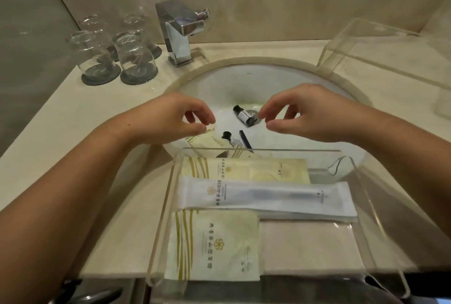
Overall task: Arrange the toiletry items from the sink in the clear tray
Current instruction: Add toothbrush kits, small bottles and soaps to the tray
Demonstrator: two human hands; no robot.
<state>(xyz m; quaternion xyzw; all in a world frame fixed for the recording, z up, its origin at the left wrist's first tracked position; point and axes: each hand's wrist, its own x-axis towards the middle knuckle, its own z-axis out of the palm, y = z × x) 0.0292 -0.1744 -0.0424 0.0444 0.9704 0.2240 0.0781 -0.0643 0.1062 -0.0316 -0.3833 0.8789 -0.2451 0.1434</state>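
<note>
A clear tray (pixel 380 208) rests over the sink's front edge. It holds a long cream packet (pixel 244 169), a white toothbrush sachet (pixel 268 197) and a square cream packet (pixel 212 245). In the sink (pixel 219 81) lie a dark bottle (pixel 244 116) by the drain, a second small bottle (pixel 229 139), a dark blue stick (pixel 246 140) and a cream packet (pixel 207 140). My left hand (pixel 175 118) hovers over that packet, thumb and finger tips close together, nothing held. My right hand (pixel 310 113) hovers over the drain, fingers slightly apart, empty.
A chrome tap (pixel 179 32) stands behind the basin. Several upturned glasses (pixel 112 52) sit on dark coasters at the back left. A clear acrylic stand (pixel 380 52) occupies the back right of the counter. A thin black cord (pixel 338 164) lies near the tray's far right corner.
</note>
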